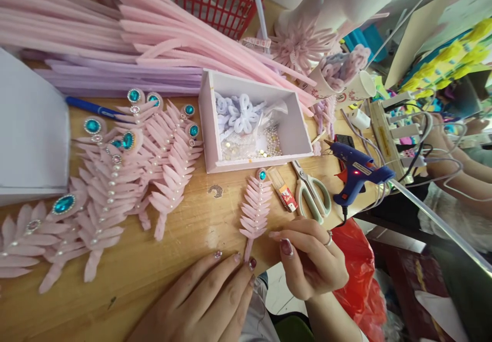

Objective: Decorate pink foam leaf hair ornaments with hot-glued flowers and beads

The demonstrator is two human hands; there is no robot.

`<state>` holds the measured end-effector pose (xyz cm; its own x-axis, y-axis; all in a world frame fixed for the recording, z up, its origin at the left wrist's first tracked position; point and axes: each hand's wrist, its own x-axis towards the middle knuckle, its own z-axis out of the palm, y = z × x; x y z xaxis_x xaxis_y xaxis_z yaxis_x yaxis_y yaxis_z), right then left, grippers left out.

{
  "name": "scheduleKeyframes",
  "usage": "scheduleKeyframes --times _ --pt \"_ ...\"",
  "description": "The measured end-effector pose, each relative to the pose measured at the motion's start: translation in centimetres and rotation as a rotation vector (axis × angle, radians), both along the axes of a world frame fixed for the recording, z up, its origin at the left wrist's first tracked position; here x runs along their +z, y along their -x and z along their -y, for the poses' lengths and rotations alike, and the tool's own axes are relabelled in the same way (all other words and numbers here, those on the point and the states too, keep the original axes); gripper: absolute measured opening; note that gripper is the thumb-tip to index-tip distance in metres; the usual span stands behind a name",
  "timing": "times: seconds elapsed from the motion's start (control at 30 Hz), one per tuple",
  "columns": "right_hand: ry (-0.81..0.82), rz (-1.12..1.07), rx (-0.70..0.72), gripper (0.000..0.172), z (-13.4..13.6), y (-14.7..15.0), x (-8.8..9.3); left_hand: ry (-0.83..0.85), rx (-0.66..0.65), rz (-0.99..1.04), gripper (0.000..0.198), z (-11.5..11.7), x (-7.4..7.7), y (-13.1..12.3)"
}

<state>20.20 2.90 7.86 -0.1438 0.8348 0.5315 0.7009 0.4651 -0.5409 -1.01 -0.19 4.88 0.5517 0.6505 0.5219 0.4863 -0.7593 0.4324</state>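
Left hand (215, 296), fingers slightly spread, lies beside a pearl-studded pink frond (256, 206) (teal gem (262, 175) atop); right hand (313, 260) curls, grip indeterminable.

- 1 feather sprig (256, 206) on the table (205, 229), between the box (211, 137) and the left hand (215, 296).
- In the box: flowers (245, 114) and beads (274, 144).
- Left of the box: piled sprigs (109, 193).
- Behind the box: stems (172, 29).
- Right of the single sprig: scissors (305, 179), then glue gun (351, 161).
- Before the scissors: the right hand (313, 260).
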Motion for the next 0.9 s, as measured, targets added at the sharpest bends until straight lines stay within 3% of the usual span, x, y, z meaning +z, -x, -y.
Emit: scheduleKeyframes --times 0.63,0.9 --pt "0.058 0.037 0.12 0.029 -0.4 0.3 0.0 -0.007 -0.004 -0.01 0.037 0.0 0.2 0.0" --pt "-0.072 -0.032 0.024 0.027 -0.1 -1.0 0.8 -0.079 0.011 0.05 0.044 -0.1 -0.6 -0.1"
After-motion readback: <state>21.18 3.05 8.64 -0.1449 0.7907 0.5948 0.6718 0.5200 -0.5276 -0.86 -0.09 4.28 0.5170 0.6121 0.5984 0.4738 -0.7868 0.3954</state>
